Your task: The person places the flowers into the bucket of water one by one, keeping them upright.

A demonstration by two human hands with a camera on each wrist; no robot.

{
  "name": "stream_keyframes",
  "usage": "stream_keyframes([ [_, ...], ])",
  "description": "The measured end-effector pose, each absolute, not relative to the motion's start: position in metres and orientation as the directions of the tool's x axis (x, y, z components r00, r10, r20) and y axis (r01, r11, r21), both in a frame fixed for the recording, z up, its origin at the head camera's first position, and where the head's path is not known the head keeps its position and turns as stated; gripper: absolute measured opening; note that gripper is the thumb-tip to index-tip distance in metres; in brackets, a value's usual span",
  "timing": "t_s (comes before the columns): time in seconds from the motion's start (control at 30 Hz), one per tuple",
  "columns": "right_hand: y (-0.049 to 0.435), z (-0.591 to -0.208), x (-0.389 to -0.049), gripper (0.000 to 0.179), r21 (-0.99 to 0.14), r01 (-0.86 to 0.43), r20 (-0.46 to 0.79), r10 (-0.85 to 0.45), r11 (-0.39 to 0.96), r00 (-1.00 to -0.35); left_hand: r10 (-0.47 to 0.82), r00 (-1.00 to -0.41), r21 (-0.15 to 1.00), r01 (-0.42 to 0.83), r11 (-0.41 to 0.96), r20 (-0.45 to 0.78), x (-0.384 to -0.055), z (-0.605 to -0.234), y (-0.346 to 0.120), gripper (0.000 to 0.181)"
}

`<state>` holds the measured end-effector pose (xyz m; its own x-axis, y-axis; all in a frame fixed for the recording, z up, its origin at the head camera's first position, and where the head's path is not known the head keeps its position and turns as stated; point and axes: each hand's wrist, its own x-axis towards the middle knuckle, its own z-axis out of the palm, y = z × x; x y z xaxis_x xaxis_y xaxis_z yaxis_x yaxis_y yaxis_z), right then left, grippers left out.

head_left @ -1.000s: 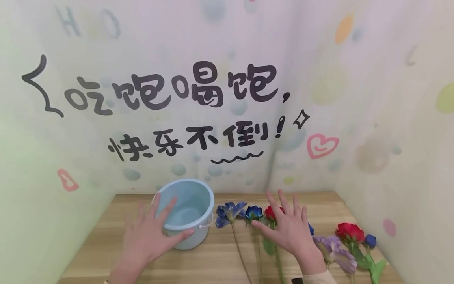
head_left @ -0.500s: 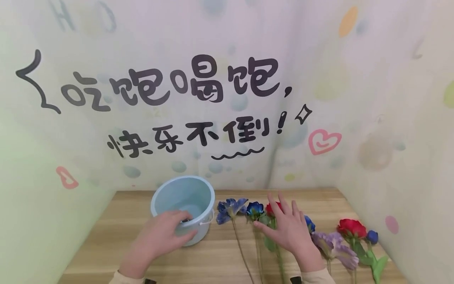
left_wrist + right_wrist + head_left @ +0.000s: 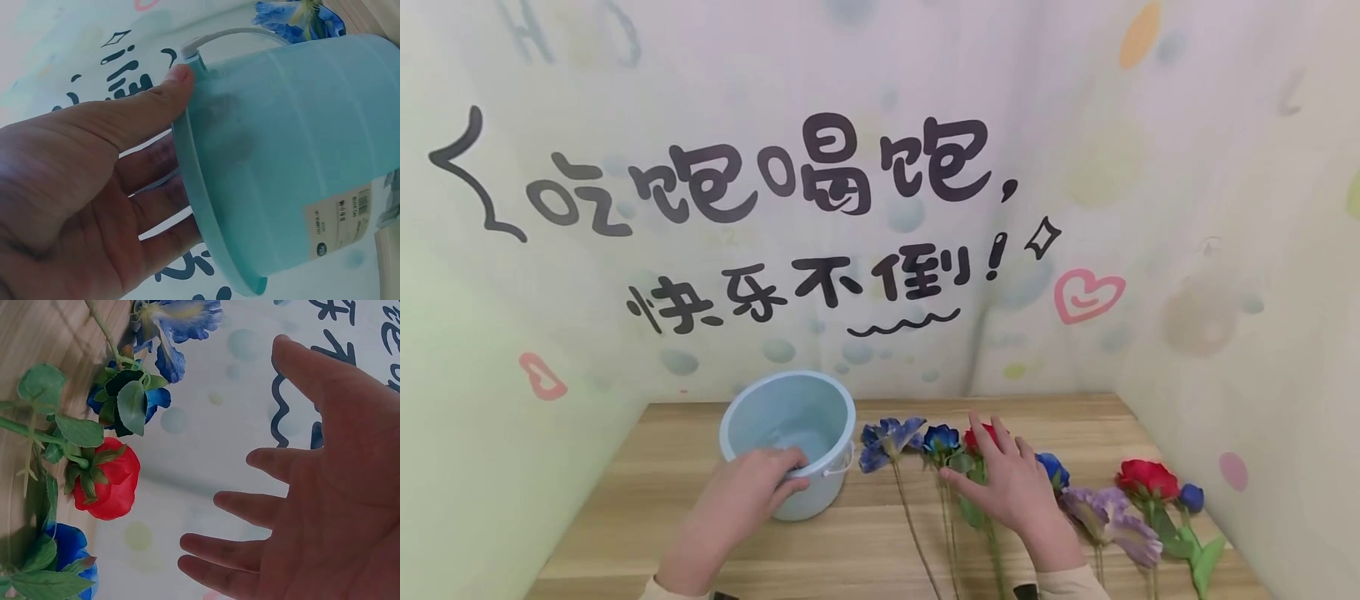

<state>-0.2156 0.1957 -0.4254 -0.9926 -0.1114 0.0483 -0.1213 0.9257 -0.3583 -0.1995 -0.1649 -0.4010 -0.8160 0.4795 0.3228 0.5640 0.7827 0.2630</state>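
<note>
A light blue bucket [image 3: 814,500] stands upright on the table, its white handle folded down at the right side. My left hand [image 3: 741,492] grips the near rim. In the left wrist view the thumb [image 3: 178,78] is at the rim outside and the other fingers reach inside, their tips hidden by the wall. My right hand [image 3: 1011,492] hovers with spread fingers over the flowers, holding nothing. Below and beside it lie a red rose [image 3: 109,481], a dark blue rose [image 3: 942,439] and a blue iris-like flower [image 3: 891,440].
Farther right lie another blue flower [image 3: 1052,469], a purple ruffled flower [image 3: 1108,521], a second red rose [image 3: 1147,477] and a blue bud [image 3: 1191,497]. Stems point toward the front of the wooden table [image 3: 625,500]. A patterned curtain wall [image 3: 880,358] with black lettering rises behind.
My left hand has come down from spread fingers in front of the bucket to grip its near rim. The right hand has stayed nearly in place.
</note>
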Motion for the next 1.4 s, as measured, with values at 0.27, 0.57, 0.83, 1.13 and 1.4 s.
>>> stream_keyframes([
  [0.27,0.191,-0.427,-0.214,0.095,-0.358,-0.145,0.106,-0.115,0.922,-0.988,0.468,-0.840,0.306,0.537,0.786,0.273,-0.185,-0.397,-0.159,0.012],
  [0.57,0.186,-0.426,-0.214,0.089,-0.365,-0.164,0.141,-0.120,0.916,-0.983,0.481,-0.834,0.302,0.547,0.781,0.269,-0.165,-0.398,-0.153,0.013],
  [0.83,0.181,-0.430,-0.214,0.089,-0.379,-0.164,0.127,-0.125,0.911,-0.984,0.512,-0.839,0.358,0.543,0.760,0.186,-0.144,-0.396,-0.152,0.017],
  [1.13,0.166,-0.442,-0.227,0.080,-0.437,-0.202,0.146,-0.152,0.877,-0.978,0.524,-0.840,0.406,0.531,0.744,0.140,-0.135,-0.389,-0.149,0.012],
  [1.4,0.126,-0.468,-0.249,0.055,-0.576,-0.209,0.166,-0.138,0.790,-0.976,0.513,-0.851,0.434,0.506,0.745,0.112,-0.133,-0.389,-0.151,0.012],
])
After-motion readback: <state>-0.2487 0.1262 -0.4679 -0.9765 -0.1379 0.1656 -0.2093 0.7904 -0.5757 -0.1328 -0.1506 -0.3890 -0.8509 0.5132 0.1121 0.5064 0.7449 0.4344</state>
